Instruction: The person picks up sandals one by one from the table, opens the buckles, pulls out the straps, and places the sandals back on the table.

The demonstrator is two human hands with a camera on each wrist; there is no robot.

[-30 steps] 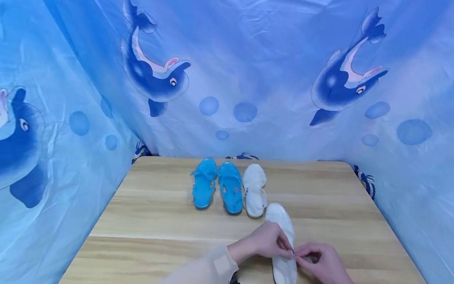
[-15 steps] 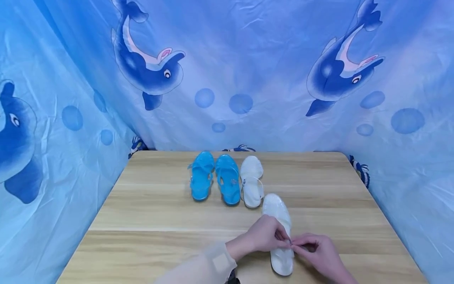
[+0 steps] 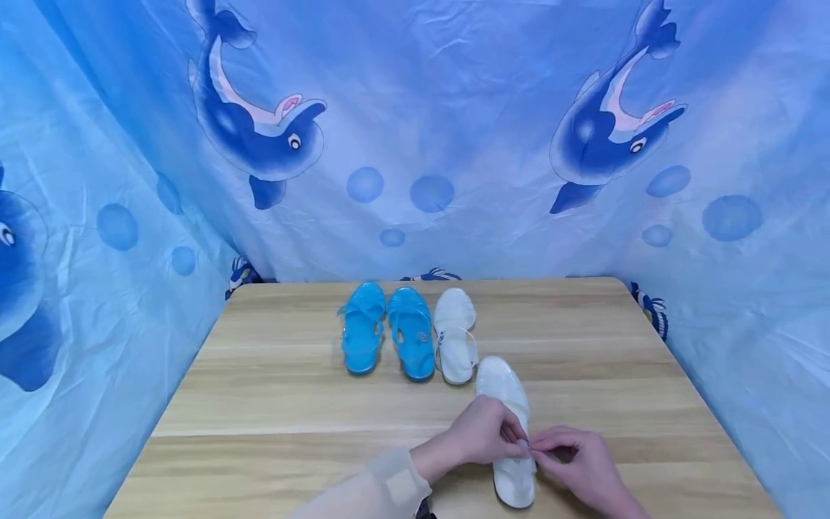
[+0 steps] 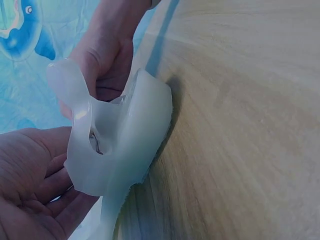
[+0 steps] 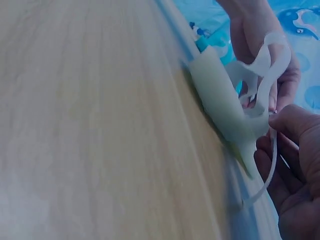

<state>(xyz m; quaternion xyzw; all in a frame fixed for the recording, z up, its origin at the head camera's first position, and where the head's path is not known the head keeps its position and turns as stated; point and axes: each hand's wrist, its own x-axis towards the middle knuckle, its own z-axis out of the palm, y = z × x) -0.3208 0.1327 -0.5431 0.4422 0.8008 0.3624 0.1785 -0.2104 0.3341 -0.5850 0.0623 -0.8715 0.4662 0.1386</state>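
A white sandal (image 3: 501, 382) lies on the table, toe away from me. Over its right side both hands meet at the strap's small metal buckle (image 4: 95, 142). My left hand (image 3: 488, 432) reaches across the sandal and pinches the strap near the buckle. From the right, my right hand (image 3: 577, 461) pinches the thin strap (image 5: 274, 155) between thumb and forefinger. In the left wrist view the sandal's heel (image 4: 147, 107) stands on the wood with the heel straps raised beside it. The fingertips partly cover the buckle, so whether it is fastened cannot be told.
A second white sandal (image 3: 454, 310) with its strap looped up sits just behind. Left of it stand two blue sandals (image 3: 359, 339). The wooden table (image 3: 272, 404) is enclosed at the back and sides by a blue dolphin-print cloth (image 3: 389, 108).
The view has shifted slightly, so the table and sandals appear a little higher and further left. Both hands keep their hold at the strap and buckle.
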